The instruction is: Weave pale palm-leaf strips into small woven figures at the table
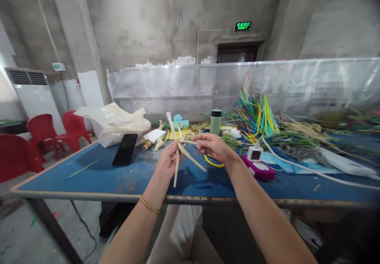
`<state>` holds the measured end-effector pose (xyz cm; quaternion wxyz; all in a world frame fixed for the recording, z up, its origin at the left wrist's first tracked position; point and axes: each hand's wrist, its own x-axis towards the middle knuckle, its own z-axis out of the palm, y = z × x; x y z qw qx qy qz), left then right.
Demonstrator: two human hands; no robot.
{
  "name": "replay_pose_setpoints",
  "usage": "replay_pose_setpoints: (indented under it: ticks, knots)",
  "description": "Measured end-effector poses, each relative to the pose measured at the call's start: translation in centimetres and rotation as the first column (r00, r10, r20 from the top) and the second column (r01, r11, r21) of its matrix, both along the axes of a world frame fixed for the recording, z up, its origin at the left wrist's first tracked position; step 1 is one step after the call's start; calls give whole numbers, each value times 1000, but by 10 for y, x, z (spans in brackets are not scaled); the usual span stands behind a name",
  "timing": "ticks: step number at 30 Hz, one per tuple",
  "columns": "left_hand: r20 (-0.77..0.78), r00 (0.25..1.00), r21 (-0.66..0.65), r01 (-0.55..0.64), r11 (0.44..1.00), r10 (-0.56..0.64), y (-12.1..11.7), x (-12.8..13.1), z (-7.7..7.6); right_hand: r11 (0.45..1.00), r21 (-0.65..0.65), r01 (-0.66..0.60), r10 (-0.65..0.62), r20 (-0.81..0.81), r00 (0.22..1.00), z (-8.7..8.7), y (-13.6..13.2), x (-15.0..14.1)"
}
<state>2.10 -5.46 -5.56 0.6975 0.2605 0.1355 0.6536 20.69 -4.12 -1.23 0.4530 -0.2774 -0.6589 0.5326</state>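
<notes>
Several pale, flat woven strips [191, 158] cross one another in a star shape above the blue table [97, 181]. My left hand [168, 159] pinches them near the crossing, with loose ends pointing up, down and to the lower right. My right hand [214, 146] has its thumb and fingers closed on the end of the strip that reaches out to the right. A gold bead bracelet [149, 205] circles my left wrist. Just beyond the hands lie a white paper piece [154, 135] and pale dried scraps [162, 140].
To the left are a black phone [125, 149] and a large plastic bag [118, 121]. Behind stands a green bottle [215, 122]. A bundle of coloured strips [258, 115], a purple box [259, 168], a white charger [255, 152] and a cable [293, 165] occupy the right.
</notes>
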Motion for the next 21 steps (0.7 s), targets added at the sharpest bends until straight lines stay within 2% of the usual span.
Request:
replay_pose_setpoints:
  ticks: [3,5,7,10,12,14,17,19,21]
  knots:
    - [11,1000,-24,20,1000,-20,1,0,-2,997,-77,33,-57,-341,938,4,3,3]
    - [7,1000,-36,30,999,-30,0,1,-3,987,-136,81,-137,-482,865,5,7,4]
    - [10,1000,-51,23,998,-22,0,2,-2,962,-220,163,-260,-548,795,4,11,4]
    - [26,999,-58,-36,998,38,0,2,-1,890,-308,335,-455,-562,691,2,15,2]
    - [22,997,-66,-74,995,75,1,2,-1,853,-264,450,-518,-521,678,1,13,-1]
    - [13,995,-83,-99,992,101,1,2,-1,857,-139,497,-506,-416,756,0,9,-7]
    - [5,991,-78,-132,988,133,2,2,-3,920,78,385,-371,-146,917,-3,2,-20]
    - [-16,990,-42,-141,989,140,3,4,-5,925,225,306,-321,33,946,-8,-1,-29]
    - [-46,990,6,-135,991,135,3,5,-7,913,314,258,-323,172,931,-12,-2,-35]
